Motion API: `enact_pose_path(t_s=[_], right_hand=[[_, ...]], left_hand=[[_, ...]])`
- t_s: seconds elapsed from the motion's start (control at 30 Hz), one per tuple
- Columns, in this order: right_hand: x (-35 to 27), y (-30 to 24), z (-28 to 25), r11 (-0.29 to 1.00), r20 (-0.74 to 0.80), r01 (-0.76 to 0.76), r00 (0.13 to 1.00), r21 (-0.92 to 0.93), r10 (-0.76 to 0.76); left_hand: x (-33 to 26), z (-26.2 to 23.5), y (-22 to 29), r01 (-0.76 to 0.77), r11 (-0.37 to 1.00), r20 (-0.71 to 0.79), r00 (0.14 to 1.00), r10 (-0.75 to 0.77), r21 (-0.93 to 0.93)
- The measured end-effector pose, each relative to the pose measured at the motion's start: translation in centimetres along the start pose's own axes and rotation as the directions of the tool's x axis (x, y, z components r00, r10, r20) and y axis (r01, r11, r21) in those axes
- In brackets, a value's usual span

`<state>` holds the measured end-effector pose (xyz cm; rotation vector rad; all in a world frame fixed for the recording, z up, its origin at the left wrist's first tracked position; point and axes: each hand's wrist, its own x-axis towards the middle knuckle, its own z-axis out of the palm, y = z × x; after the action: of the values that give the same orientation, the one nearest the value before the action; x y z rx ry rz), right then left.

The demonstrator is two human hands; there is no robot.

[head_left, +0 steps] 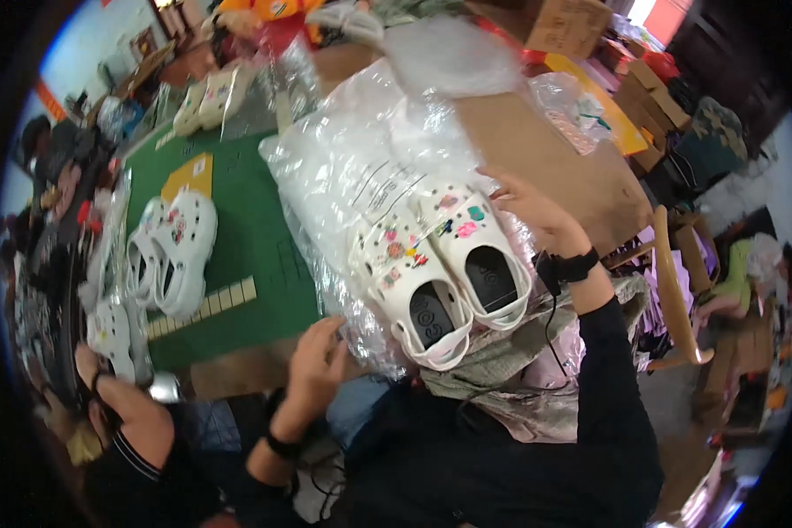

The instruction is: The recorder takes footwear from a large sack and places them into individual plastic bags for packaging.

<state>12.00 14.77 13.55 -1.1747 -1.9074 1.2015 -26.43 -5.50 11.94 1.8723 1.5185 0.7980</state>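
A pair of white clogs (422,282) with colourful charms lies in front of me, heels toward my body. Their toes meet a large clear plastic bag (352,150) with dark print; whether they are inside it I cannot tell. My right hand (530,204) is beside the toe of the right clog, fingers stretched out along the bag's edge. Left of the clogs, my left hand (317,365) is raised near the bag's lower edge, its fingers loosely bent and apart, with nothing visible in them. Dark bands circle both wrists.
White clogs (185,251) stand on the green mat (264,220), with cream clogs (211,99) farther back. At left, a co-worker's arm (136,405) reaches toward another white clog (110,330). Stacked plastic bags (453,57) lie at the back; a wooden chair (673,290) stands right.
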Motion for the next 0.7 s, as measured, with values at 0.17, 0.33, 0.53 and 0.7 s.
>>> enact_pose_path(t_s=[0.17,0.33,0.53,0.7], right_hand=[[-1.1,0.0,0.9,0.986,0.058,-0.153,0.987,0.07,0.149],[-2.6,-3.6,2.8,0.964,0.005,-0.254,0.967,0.08,0.254],[-2.2,-1.0,-0.3,0.955,-0.034,-0.253,0.967,-0.156,0.251],[-1.9,-2.6,0.7,0.901,-0.069,-0.262,0.965,-0.345,0.253]], left_hand=[[-8.2,-6.4,-3.1,0.426,0.904,0.353,0.851,-0.389,-0.032],[-21.6,-4.9,-12.2,0.893,0.333,0.567,0.45,-0.69,-0.304],[-31.5,0.0,-15.0,0.964,-0.2,0.758,0.001,-0.652,-0.173],[-34.4,6.7,-8.0,0.846,-0.51,0.924,-0.058,-0.377,-0.155]])
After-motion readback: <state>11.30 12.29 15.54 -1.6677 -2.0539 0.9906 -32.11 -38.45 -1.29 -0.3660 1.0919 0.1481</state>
